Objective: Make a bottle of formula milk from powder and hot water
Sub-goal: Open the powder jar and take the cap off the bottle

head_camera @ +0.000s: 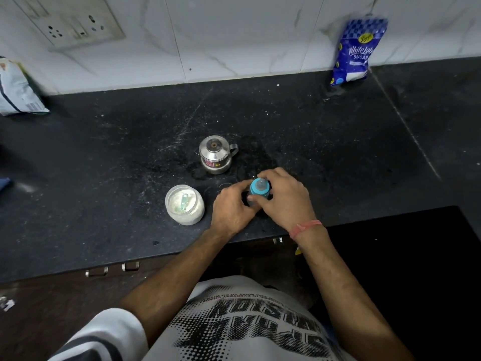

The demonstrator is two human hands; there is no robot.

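A baby bottle (259, 189) with a blue collar and clear teat stands upright on the black counter (338, 157) near its front edge. My left hand (231, 207) grips the bottle's body from the left. My right hand (283, 196) wraps around the collar from the right. The bottle's lower part is hidden by my fingers. To the left stands an open clear jar of white powder (185, 204) with a small scoop lying in it. Behind the bottle sits a small lidded steel pot (215, 157) with a handle.
A blue sugar bag (355, 52) leans on the tiled wall at the back right. Another packet (15, 89) lies at the far left. A wall socket (75, 22) is at the upper left. Drawer handles (112, 269) show below the counter edge.
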